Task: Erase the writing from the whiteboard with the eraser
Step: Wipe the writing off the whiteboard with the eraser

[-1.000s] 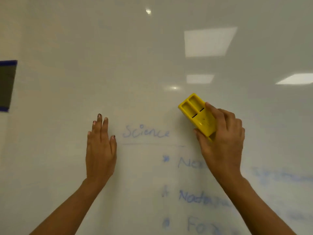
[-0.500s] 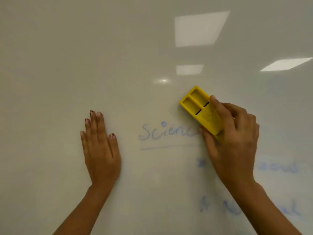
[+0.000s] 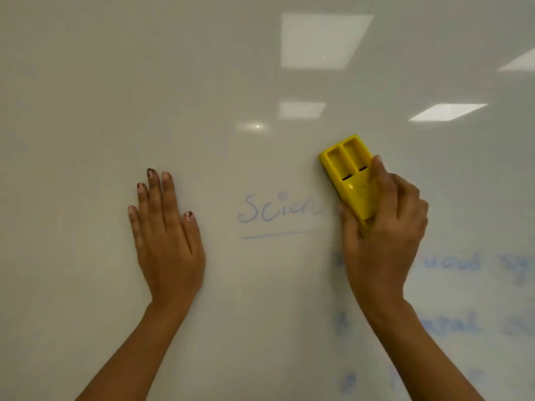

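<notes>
Head view: the right hand [image 3: 382, 235] has carried the eraser [image 3: 350, 175] down and left onto the end of the heading [image 3: 278, 209]. 1 second ago the word read "Science" in full, with the eraser up and to its right. Now only "Scien" shows, and the last letters are either wiped or hidden under the yellow block; I cannot tell which. The underline [image 3: 278, 234] fades out just short of the hand. I judge the wiping has only begun: most of the heading, its underline and the blurred blue lines [image 3: 451, 263] lower right remain on the whiteboard [image 3: 144, 82]. The view has also shifted, so the writing sits further right in the picture than it did. The right hand grips the eraser by its lower half, thumb on the left edge, index finger laid along the right of the top face, the other fingers curled round the right side. The eraser lies against the board, tilted with its 2 recesses pointing up and left, at the right end of the heading. The left hand [image 3: 168, 241] holds nothing: it lies flat on the board well left of the word, fingers straight and close together, thumb slightly apart.
</notes>
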